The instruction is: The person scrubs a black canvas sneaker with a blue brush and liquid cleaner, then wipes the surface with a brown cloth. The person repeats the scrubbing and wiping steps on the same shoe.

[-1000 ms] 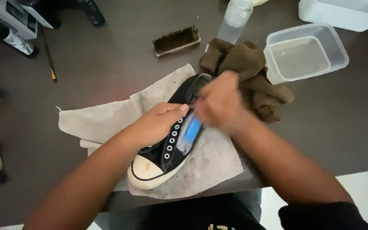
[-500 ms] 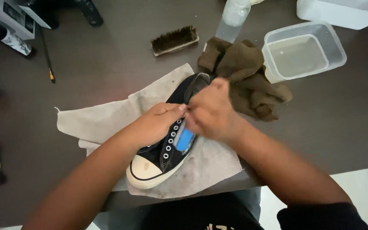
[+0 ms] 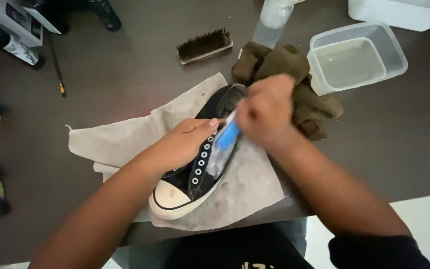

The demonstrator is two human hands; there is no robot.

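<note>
left hand (image 3: pixel 185 144) clamps black sneaker (image 3: pixel 195 174) on grey cloth (image 3: pixel 120 139), desk (image 3: pixel 115 74) near edge | right hand (image 3: pixel 267 112) grips blue brush (image 3: pixel 225 139) against shoe's side | risk: hard strokes could skid the shoe, or an elbow tip the water tub (image 3: pixel 357 57)

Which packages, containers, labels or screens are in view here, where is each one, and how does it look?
Clear bottle: top centre, upright, plastic, no label visible.
Clear tub: top right, rectangular, holding cloudy water.
White container: top right corner, rectangular, partly cut off.
White box: top left corner, with dark printed panels, partly cut off.
No screens or signs in view.
</note>
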